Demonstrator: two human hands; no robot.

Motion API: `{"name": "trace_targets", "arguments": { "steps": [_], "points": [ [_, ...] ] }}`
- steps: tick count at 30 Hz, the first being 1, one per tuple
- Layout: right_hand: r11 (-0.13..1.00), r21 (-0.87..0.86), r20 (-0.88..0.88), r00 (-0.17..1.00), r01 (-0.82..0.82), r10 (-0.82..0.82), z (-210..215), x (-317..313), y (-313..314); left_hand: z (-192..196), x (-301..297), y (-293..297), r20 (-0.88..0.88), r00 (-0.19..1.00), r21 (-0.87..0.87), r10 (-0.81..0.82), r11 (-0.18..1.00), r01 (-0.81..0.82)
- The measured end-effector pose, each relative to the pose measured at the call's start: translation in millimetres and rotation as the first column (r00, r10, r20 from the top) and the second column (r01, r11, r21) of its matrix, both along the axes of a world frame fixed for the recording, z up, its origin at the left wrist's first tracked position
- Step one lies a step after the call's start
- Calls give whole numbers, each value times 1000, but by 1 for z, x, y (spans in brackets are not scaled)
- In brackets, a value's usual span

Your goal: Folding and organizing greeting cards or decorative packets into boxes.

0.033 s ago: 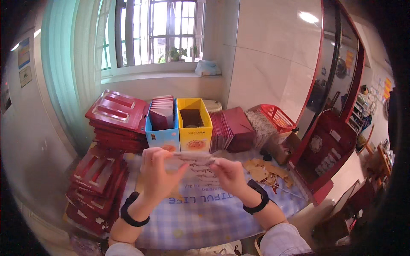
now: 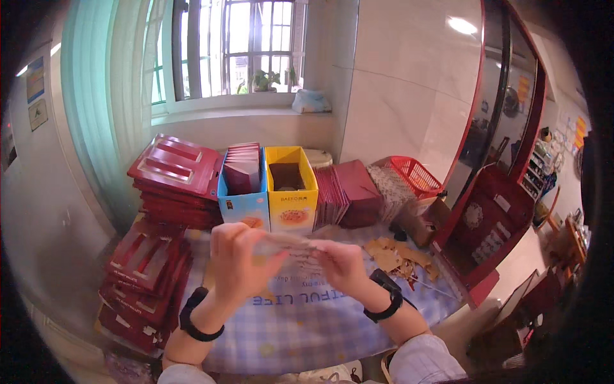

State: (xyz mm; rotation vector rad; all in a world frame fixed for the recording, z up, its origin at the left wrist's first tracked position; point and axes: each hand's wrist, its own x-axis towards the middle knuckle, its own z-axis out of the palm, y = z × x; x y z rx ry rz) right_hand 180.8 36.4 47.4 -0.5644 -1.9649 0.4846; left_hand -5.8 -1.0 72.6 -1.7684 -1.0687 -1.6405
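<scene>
both hands pinch a thin pale sheet (image 2: 288, 242) edge-on above the checked surface (image 2: 300, 333). left hand (image 2: 238, 259) and right hand (image 2: 342, 262) grip opposite ends, fingers closed on it.

Single head-worn fisheye, looking forward-down over table (image 2: 307, 333) toward window (image 2: 230, 45); hands close.

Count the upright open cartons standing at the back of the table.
2: a blue carton packed with dark red pieces, and a yellow carton touching its right side. Others may be hidden behind the red stacks.
</scene>
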Motion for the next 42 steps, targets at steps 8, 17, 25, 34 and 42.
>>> {"name": "trace_targets", "arguments": {
  "steps": [8,17,25,34,42],
  "points": [
    [889,455,270,944,48,-190,10,-6,-24,15,3,-44,-662,740,3,120,988,-157],
    [757,645,277,893,101,-355,34,14,-20,38,-28,-53,-660,741,22,125,989,-147],
    [750,655,300,878,94,-372,40,25,-17,43,-34,-52,-676,731,4,95,992,-125],
    [662,738,219,883,127,-414,43,30,-10,45,-44,-50,-620,767,156,167,984,-88],
    [923,377,390,890,80,-236,31,4,-25,38,-22,-45,-602,785,-39,-143,988,151]
  ]
}}
